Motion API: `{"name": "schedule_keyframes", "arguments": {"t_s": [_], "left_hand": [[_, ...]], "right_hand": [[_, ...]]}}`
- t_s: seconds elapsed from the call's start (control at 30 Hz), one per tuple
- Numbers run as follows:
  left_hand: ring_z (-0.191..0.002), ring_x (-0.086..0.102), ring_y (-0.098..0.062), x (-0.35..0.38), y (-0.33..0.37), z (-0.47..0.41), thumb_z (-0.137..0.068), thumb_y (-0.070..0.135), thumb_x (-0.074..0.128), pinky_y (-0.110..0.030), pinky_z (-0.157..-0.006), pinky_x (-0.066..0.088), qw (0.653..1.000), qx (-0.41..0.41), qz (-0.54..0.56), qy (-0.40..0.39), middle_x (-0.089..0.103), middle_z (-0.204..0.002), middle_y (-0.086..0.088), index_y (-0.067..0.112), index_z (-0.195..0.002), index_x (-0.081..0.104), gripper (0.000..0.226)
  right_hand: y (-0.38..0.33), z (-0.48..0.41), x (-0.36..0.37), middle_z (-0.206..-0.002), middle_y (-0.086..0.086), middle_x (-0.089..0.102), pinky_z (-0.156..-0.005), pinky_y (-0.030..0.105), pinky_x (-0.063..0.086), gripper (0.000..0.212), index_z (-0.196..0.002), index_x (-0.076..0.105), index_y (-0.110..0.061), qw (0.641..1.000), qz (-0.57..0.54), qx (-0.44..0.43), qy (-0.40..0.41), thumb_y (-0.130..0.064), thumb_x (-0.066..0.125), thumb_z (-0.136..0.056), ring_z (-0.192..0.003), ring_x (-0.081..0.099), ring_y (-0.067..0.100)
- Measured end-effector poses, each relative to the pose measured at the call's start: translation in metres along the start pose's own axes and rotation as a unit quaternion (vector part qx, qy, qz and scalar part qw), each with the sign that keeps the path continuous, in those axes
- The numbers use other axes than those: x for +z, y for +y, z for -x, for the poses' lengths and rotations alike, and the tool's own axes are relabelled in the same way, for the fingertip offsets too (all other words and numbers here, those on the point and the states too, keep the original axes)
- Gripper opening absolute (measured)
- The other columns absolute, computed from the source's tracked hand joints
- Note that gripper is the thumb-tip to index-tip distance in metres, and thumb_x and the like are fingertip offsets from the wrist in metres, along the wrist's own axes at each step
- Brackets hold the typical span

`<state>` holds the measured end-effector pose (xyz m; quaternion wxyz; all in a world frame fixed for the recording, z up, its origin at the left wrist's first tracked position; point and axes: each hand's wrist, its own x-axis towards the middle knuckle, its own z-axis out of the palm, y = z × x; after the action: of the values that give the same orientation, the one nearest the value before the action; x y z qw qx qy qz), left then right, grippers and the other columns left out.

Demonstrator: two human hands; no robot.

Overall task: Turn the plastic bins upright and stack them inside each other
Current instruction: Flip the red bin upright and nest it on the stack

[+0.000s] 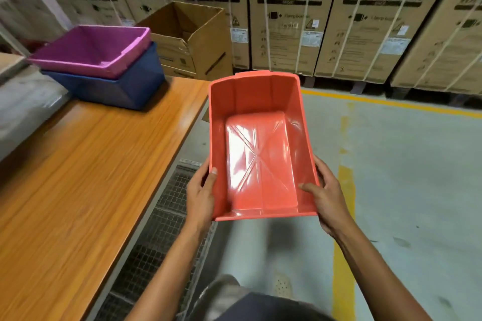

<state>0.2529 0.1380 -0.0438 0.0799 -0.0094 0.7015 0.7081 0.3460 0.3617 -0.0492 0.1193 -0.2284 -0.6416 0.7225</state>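
I hold an orange-red plastic bin (257,117) in the air, right of the table, its opening turned up toward me. My left hand (200,195) grips its near left rim, thumb inside. My right hand (327,197) grips the near right rim, thumb inside as well. At the far end of the wooden table (86,177) a purple bin (91,51) sits upright, nested at a slight tilt inside a blue bin (122,86).
An open cardboard box (193,39) stands behind the stacked bins. Washing machine cartons (336,21) line the back wall. A wire mesh rack (167,216) lies beside the table edge. Grey bundled material (23,109) rests at the table's left. Yellow floor lines (344,216) run to my right.
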Motion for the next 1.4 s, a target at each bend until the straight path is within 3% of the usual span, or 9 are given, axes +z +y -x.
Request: {"name": "schedule_keyframes", "arguments": {"t_s": [0.17,0.47,0.6,0.87,1.0,1.07,1.2,1.3,1.4], "left_hand": [[-0.122,0.062,-0.023,0.013,0.027,-0.043,-0.098,0.032,0.057,-0.056,-0.104,0.047,0.998,0.021,0.038,0.052,0.061,-0.138,0.000,0.028,-0.138,0.056,0.041],[-0.131,0.054,-0.017,-0.011,0.092,-0.148,-0.096,0.025,0.059,-0.047,-0.113,0.038,0.965,0.163,0.097,0.182,0.060,-0.139,0.005,0.027,-0.134,0.060,0.038],[-0.127,0.058,-0.015,-0.034,0.130,-0.189,-0.099,0.012,0.052,-0.030,-0.103,0.048,0.946,0.199,0.121,0.223,0.063,-0.135,0.003,0.018,-0.139,0.056,0.040],[-0.109,0.068,-0.019,-0.084,0.201,-0.252,-0.099,0.011,0.049,-0.032,-0.090,0.058,0.912,0.211,0.189,0.297,0.069,-0.126,-0.006,0.015,-0.136,0.058,0.037],[-0.102,0.071,-0.024,-0.106,0.227,-0.281,-0.097,0.008,0.050,-0.033,-0.079,0.061,0.913,0.211,0.198,0.287,0.071,-0.121,-0.009,0.016,-0.136,0.056,0.040],[-0.104,0.070,-0.026,-0.116,0.236,-0.300,-0.096,0.007,0.051,-0.036,-0.080,0.061,0.914,0.199,0.190,0.299,0.071,-0.120,-0.010,0.016,-0.134,0.057,0.040],[-0.095,0.072,-0.022,-0.135,0.246,-0.345,-0.094,0.002,0.050,-0.029,-0.072,0.059,0.896,0.183,0.184,0.359,0.072,-0.117,-0.013,0.013,-0.128,0.062,0.037],[-0.089,0.073,-0.020,-0.145,0.250,-0.372,-0.095,0.002,0.049,-0.028,-0.068,0.059,0.883,0.172,0.194,0.391,0.073,-0.111,-0.012,0.013,-0.125,0.063,0.036],[-0.085,0.072,-0.020,-0.158,0.247,-0.391,-0.095,0.002,0.048,-0.028,-0.066,0.059,0.872,0.149,0.194,0.423,0.073,-0.111,-0.014,0.010,-0.127,0.062,0.036]], "right_hand": [[-0.032,-0.074,0.011,-0.125,-0.006,0.068,-0.081,0.020,0.055,0.073,-0.135,0.057,-0.028,0.997,0.000,-0.048,-0.056,-0.004,0.062,-0.066,-0.111,0.067,0.012],[-0.110,-0.223,0.100,-0.126,-0.008,0.069,-0.082,0.021,0.054,0.069,-0.139,0.055,-0.025,0.968,-0.019,-0.123,-0.220,-0.002,0.069,-0.075,-0.112,0.068,0.015],[-0.149,-0.276,0.157,-0.129,-0.006,0.068,-0.087,0.029,0.054,0.074,-0.142,0.052,-0.026,0.945,-0.014,-0.135,-0.296,-0.007,0.070,-0.073,-0.114,0.067,0.018],[-0.225,-0.352,0.269,-0.126,-0.008,0.068,-0.092,0.032,0.054,0.057,-0.122,0.060,-0.044,0.899,0.002,-0.184,-0.398,-0.017,0.073,-0.073,-0.113,0.066,0.012],[-0.253,-0.391,0.329,-0.113,-0.015,0.067,-0.090,0.027,0.055,0.053,-0.115,0.058,-0.040,0.870,0.046,-0.220,-0.438,0.002,0.069,-0.085,-0.097,0.068,-0.003],[-0.263,-0.411,0.360,-0.104,-0.017,0.067,-0.079,0.017,0.056,0.052,-0.109,0.058,-0.040,0.864,0.068,-0.221,-0.448,0.006,0.064,-0.086,-0.085,0.067,-0.008],[-0.274,-0.451,0.419,-0.090,-0.014,0.069,-0.062,0.012,0.054,0.047,-0.114,0.061,-0.027,0.852,0.077,-0.193,-0.481,0.011,0.059,-0.085,-0.069,0.069,-0.004],[-0.273,-0.476,0.459,-0.084,-0.008,0.071,-0.064,0.018,0.055,0.041,-0.105,0.065,-0.022,0.842,0.095,-0.173,-0.503,0.013,0.058,-0.084,-0.064,0.067,0.000],[-0.261,-0.495,0.490,-0.090,-0.001,0.072,-0.069,0.025,0.054,0.035,-0.099,0.067,-0.026,0.827,0.130,-0.166,-0.521,0.004,0.063,-0.082,-0.076,0.067,0.016]]}}
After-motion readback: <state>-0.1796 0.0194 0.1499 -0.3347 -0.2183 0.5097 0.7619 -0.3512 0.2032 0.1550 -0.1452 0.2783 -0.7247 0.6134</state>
